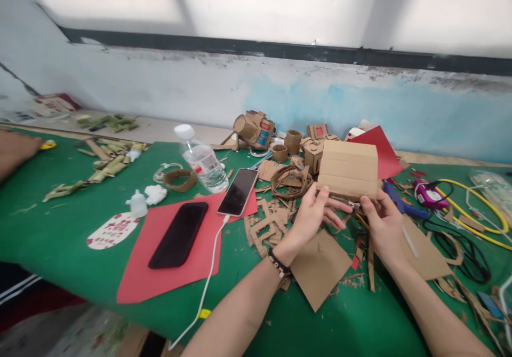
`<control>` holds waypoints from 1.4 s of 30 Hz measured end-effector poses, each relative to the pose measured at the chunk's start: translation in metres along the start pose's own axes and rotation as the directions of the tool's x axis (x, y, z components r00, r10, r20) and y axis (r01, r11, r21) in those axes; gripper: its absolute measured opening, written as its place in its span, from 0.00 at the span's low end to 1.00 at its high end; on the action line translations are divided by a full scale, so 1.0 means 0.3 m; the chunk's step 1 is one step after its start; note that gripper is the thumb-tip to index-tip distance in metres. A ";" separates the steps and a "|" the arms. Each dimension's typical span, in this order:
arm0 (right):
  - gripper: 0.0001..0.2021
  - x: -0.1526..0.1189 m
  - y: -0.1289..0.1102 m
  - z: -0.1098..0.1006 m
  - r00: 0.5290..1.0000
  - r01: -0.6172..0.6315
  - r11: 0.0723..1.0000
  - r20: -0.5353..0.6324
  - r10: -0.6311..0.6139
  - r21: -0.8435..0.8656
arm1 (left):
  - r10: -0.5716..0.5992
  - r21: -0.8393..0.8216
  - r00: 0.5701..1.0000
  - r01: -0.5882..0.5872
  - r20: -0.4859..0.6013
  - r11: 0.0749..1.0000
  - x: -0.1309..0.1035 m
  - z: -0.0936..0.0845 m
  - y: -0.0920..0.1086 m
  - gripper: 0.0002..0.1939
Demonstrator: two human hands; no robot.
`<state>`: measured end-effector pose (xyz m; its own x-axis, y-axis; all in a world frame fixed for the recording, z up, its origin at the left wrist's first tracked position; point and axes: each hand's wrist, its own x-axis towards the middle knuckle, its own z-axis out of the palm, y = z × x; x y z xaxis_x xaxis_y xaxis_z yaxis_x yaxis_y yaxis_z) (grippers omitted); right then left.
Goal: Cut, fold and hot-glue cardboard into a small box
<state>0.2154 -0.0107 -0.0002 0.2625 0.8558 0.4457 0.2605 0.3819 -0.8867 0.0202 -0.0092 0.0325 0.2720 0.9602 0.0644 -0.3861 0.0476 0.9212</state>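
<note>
A creased rectangular piece of cardboard is held up above the green table, its lower edge between my two hands. My left hand pinches its lower left corner with the thumb, the other fingers stretched out beneath. At the lower right corner my right hand has its thumb and fingers closed on the sheet. A small metallic object shows between the hands under the edge; what it is cannot be made out. Below lies a flat square of cardboard, with cardboard scraps to its left.
Two phones lie on red paper, one with a white cable. A water bottle stands behind. Cardboard models line the wall. A blue tool and yellow cable lie right. Another person's hand is far left.
</note>
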 end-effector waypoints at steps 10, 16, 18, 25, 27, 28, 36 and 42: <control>0.22 -0.009 -0.010 0.025 0.998 -0.055 0.998 0.017 0.056 -0.007 | 0.085 0.052 0.996 -0.086 0.019 0.995 0.001 0.010 -0.020 0.29; 0.19 -0.028 -0.010 0.031 0.989 -0.149 0.978 0.035 0.146 0.144 | 0.099 0.093 0.994 -0.095 -0.039 0.991 -0.016 0.023 -0.017 0.28; 0.19 -0.030 -0.007 0.025 0.988 -0.157 0.971 0.016 0.156 0.182 | 0.082 0.077 0.996 -0.079 -0.039 0.994 -0.014 0.026 -0.022 0.29; 0.18 -0.019 -0.029 0.018 0.989 -0.143 0.978 -0.020 0.148 0.150 | 0.006 0.002 0.997 -0.006 0.082 1.000 0.002 0.025 -0.031 0.35; 0.17 -0.011 -0.049 0.019 0.992 -0.122 0.986 0.000 0.123 0.114 | 0.013 0.001 0.998 -0.013 0.068 1.000 0.002 0.024 -0.027 0.35; 0.17 -0.008 -0.057 0.020 0.994 -0.113 0.989 0.016 0.112 0.100 | 0.023 -0.001 0.998 -0.023 0.060 1.000 0.002 0.023 -0.026 0.36; 0.20 -0.001 -0.039 0.018 0.979 -0.188 0.972 0.104 0.174 0.144 | 0.112 0.008 0.993 -0.112 0.039 0.994 -0.005 0.023 -0.026 0.32; 0.17 -0.002 -0.009 0.005 0.968 -0.218 0.959 0.162 0.190 0.181 | 0.072 0.018 0.994 -0.073 0.080 0.997 0.002 0.016 -0.016 0.34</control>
<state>0.2132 -0.0117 0.0019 0.1535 0.9576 0.2436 0.0248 0.2428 -0.9698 0.0264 -0.0103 0.0301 0.3132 0.9360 0.1608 -0.3887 -0.0281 0.9209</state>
